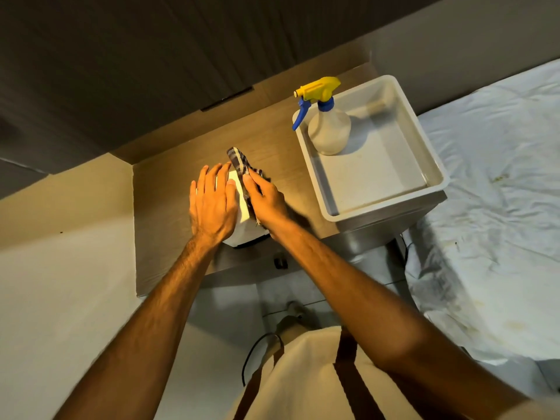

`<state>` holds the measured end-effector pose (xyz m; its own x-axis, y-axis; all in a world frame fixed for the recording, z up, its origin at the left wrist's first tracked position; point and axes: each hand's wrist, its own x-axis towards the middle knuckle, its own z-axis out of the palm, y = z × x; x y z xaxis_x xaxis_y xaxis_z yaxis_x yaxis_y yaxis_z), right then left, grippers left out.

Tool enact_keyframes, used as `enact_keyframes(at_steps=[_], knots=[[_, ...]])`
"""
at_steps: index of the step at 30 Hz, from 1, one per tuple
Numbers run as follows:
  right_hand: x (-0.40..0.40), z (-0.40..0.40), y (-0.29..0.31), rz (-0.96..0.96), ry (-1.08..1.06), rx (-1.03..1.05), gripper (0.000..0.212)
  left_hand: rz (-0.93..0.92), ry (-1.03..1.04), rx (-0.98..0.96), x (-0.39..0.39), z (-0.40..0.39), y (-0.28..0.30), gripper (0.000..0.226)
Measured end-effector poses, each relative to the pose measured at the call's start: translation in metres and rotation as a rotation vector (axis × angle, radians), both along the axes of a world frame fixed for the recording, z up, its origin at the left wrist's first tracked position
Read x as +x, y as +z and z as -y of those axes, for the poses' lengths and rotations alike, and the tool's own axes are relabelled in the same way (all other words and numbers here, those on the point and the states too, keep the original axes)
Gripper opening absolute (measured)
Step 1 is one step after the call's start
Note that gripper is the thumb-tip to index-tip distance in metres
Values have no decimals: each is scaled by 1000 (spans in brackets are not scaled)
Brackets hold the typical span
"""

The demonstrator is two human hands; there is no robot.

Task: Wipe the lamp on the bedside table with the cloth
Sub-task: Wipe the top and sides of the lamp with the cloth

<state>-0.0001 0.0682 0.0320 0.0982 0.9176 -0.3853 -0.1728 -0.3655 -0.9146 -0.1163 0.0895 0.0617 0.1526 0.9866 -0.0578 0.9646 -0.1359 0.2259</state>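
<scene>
A white, glowing lamp (pixel 243 207) stands on the wooden bedside table (pixel 169 207), seen from above. My left hand (pixel 212 201) lies flat against the lamp's left side, fingers spread. My right hand (pixel 266 198) presses a dark checked cloth (pixel 241 160) onto the lamp's right side and top edge. The cloth drapes over the far rim of the lamp. Most of the lamp is hidden under my hands; its dark base shows at the near side.
A grey plastic tub (pixel 430 165) sits on the table's right part, holding a spray bottle (pixel 328 128) with a yellow and blue trigger head. A bed with a rumpled white sheet (pixel 500 207) lies to the right. A dark cable (pixel 251 356) runs across the floor below.
</scene>
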Motion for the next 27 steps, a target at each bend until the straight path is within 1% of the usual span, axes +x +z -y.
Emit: enact_keyframes(at_steps=[4,7,11,14,17,18,20,23,25,27], knots=[[-5,35,-16,18,-16,-102,44,12,-2,-1,-1,-1,0,62],[-10,59,-14,-16,-17,-90,45,7,-6,4,-2,-2,-2,62],[-7,28,-2,15,16,29,48,9,3,1,-1,-1,-1,62],[-1,8,-2,18,2,-23,45,-4,-3,-8,-1,-1,1,64],[-3,29,-10,75,-4,-71,45,-1,-8,-5,-1,-1,0,63],[-6,40,-11,101,-8,-50,45,2,-9,-4,-1,-1,0,63],[-11,55,-5,105,-7,57,46,9,-3,-6,-2,-1,1,62],[-9,32,5,87,14,206,45,-60,-37,-10,-3,-1,0,56],[-6,6,8,95,16,176,44,-62,-39,-2,-3,0,-2,55],[-6,-4,1,114,5,79,43,-15,-8,-3,-1,0,-1,57]])
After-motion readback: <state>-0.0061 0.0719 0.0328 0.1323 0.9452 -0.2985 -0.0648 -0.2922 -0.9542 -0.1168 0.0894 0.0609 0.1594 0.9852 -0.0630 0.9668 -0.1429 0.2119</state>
